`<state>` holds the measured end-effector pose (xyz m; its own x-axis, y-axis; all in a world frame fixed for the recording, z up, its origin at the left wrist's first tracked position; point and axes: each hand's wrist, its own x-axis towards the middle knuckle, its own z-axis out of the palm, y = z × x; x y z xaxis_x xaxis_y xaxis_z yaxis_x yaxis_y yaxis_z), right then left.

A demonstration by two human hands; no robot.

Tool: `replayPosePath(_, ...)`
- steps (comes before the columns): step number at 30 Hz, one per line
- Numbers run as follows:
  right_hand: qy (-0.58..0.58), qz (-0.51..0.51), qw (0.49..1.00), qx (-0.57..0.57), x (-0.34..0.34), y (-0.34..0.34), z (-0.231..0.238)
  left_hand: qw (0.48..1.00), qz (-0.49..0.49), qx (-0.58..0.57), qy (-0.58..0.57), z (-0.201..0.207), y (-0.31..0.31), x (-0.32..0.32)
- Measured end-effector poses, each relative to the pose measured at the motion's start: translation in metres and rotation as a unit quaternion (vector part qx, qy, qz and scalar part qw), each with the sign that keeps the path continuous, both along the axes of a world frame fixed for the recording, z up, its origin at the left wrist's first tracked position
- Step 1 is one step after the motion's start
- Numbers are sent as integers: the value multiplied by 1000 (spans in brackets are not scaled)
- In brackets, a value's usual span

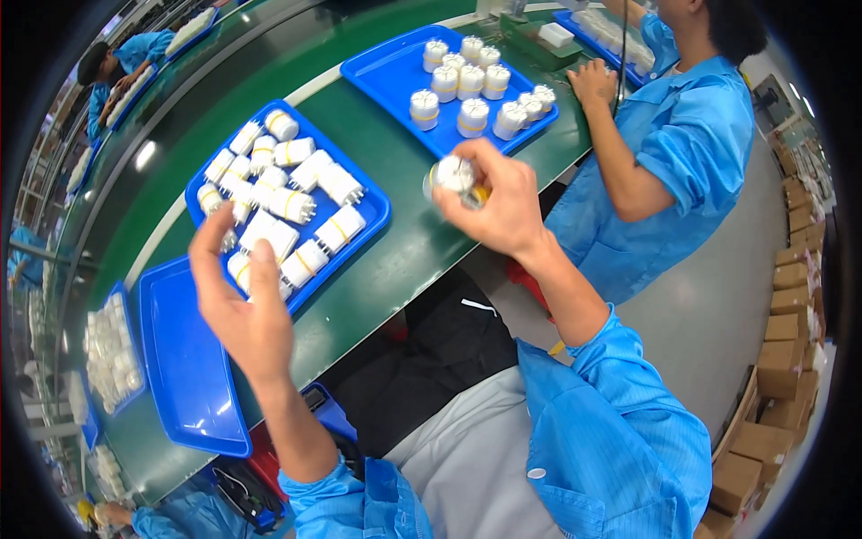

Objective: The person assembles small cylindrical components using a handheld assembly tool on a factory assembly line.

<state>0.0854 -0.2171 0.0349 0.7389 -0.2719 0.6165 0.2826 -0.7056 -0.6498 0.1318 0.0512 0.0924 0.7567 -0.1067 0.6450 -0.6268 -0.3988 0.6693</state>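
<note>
My right hand (505, 202) grips a white cylindrical bundle (456, 172) with a yellow band, holding it above the green table, just short of the right blue tray (382, 67). In that tray several similar bundles (470, 83) stand upright, wire-like ends up. My left hand (244, 310) is open, thumb and forefinger spread, over the near edge of the left blue tray (375, 220). There, white bundles (292, 205) with yellow bands mostly lie on their sides in loose rows. My left fingers hide some of them, and I cannot tell whether they touch any.
A bare blue tray (184, 359) sits left of the filled one, with a tray of white parts (112, 355) beyond it. A co-worker in blue stands at the right, a hand (593, 85) at the green table's edge (566, 157). Cardboard boxes (781, 366) line the far right.
</note>
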Motion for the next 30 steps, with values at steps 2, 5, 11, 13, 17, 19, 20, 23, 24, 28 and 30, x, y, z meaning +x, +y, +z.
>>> replayPosePath(2,19,18,998,-50,-4,18,-15,997,-31,-60,29,-17,-4,-20)
replayPosePath(5,72,22,992,-102,-4,20,-31,998,-36,-8,43,-38,-2,-40)
replayPosePath(11,136,10,983,-120,-6,26,-31,987,-79,-94,106,-67,-8,-63)
replayPosePath(13,150,64,987,3,-14,29,-30,967,-128,-147,161,-78,-12,-70)
replayPosePath(17,154,264,836,456,-42,62,-15,923,-241,-222,201,-88,-24,-73)
replayPosePath(19,194,337,665,637,-57,79,-18,901,-297,-244,199,-91,-32,-73)
replayPosePath(20,215,365,606,674,-62,88,-23,890,-306,-255,220,-89,-35,-75)
replayPosePath(23,261,359,622,646,-67,96,-32,875,-308,-279,249,-92,-34,-77)
replayPosePath(24,288,346,664,597,-67,94,-35,854,-308,-323,267,-96,-32,-75)
replayPosePath(28,170,295,794,504,-66,73,-36,780,-300,-433,337,-100,-21,-80)
replayPosePath(30,30,382,734,560,-61,69,-28,786,-283,-428,346,-96,-22,-84)
